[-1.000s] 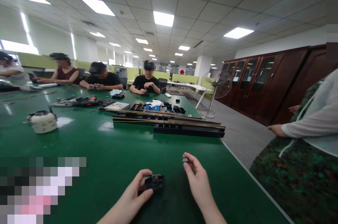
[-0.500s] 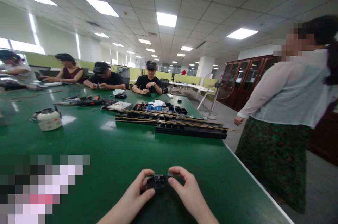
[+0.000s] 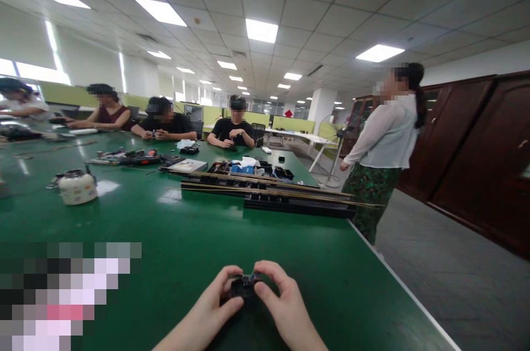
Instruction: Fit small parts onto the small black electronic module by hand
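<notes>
Left hand (image 3: 217, 296) grips the black device (image 3: 244, 289), right hand (image 3: 284, 296) fingers its right end, green tabletop (image 3: 165, 240) stretching ahead to black rails (image 3: 298, 208), pale edge (image 3: 414, 296) off right

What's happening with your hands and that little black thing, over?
Left hand gripping black device. Right hand at its right end. Long black rails farther back, apart from hands.

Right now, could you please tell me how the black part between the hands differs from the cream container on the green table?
The black part is dark; the cream container is pale with small patches.
The black part is gripped by the left hand; the cream container stands upright, untouched, on the green table.
The black part looks smaller than the cream container, though nearer.
</notes>
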Action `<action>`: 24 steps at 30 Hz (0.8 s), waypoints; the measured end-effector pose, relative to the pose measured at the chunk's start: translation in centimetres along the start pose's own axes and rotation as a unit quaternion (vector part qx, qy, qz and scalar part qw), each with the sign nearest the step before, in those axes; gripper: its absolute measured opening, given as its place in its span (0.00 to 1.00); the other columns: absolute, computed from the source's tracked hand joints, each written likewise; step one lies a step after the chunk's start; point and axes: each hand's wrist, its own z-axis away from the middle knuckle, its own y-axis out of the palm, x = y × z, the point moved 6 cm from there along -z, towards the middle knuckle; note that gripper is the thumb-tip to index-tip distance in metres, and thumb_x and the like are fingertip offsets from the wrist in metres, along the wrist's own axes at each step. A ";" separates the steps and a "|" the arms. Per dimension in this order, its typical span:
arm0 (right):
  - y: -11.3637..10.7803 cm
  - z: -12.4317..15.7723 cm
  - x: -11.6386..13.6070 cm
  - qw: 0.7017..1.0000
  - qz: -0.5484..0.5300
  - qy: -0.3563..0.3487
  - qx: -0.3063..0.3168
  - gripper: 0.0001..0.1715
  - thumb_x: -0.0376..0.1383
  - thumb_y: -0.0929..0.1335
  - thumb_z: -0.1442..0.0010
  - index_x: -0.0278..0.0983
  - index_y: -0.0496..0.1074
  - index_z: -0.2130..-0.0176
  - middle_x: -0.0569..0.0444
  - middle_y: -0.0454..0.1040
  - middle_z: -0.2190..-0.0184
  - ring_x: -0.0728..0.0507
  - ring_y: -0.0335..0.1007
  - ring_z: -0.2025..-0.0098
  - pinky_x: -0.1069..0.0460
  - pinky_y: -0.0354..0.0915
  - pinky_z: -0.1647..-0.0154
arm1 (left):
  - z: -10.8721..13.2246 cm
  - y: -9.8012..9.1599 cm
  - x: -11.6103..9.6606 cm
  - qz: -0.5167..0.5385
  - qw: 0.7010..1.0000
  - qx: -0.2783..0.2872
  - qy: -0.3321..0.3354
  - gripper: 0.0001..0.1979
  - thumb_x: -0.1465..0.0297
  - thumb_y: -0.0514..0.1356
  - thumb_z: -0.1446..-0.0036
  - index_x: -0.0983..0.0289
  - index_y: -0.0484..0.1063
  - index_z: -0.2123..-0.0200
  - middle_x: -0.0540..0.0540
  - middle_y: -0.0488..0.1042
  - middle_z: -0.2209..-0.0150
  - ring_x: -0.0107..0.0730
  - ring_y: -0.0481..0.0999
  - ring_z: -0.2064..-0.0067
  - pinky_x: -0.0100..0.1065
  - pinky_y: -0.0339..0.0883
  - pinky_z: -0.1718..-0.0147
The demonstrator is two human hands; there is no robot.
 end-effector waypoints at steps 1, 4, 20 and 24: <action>0.2 0.1 0.0 1.000 0.027 -0.003 0.011 0.10 0.36 0.68 0.49 0.40 0.73 0.63 0.50 0.72 0.57 0.41 0.65 0.52 0.46 0.57 0.48 | 0.0 -0.1 0.0 -0.002 1.000 -0.003 0.000 0.18 0.65 0.58 0.50 0.59 0.57 0.56 0.53 0.73 0.58 0.37 0.69 0.54 0.36 0.58 0.55; 0.8 0.4 0.1 0.992 0.111 -0.001 0.054 0.11 0.32 0.68 0.50 0.43 0.73 0.64 0.53 0.72 0.57 0.42 0.64 0.51 0.46 0.57 0.48 | -0.1 -0.2 -0.1 -0.011 1.000 -0.012 0.004 0.17 0.65 0.58 0.50 0.59 0.58 0.57 0.52 0.73 0.62 0.37 0.69 0.54 0.36 0.58 0.55; 0.5 0.4 -1.3 0.995 0.000 0.091 0.044 0.21 0.33 0.67 0.51 0.41 0.69 0.55 0.53 0.73 0.56 0.40 0.66 0.53 0.45 0.58 0.49 | 0.0 -0.5 -0.1 0.026 0.999 -0.031 -0.016 0.21 0.59 0.57 0.51 0.59 0.56 0.55 0.52 0.74 0.64 0.35 0.72 0.62 0.38 0.60 0.57; 0.6 0.2 -2.0 0.995 -0.025 0.085 0.039 0.18 0.34 0.67 0.50 0.39 0.69 0.56 0.52 0.74 0.58 0.41 0.68 0.54 0.46 0.59 0.50 | 0.0 -0.6 0.0 0.023 0.999 -0.030 -0.004 0.18 0.60 0.57 0.49 0.58 0.58 0.56 0.53 0.74 0.61 0.37 0.71 0.56 0.38 0.59 0.54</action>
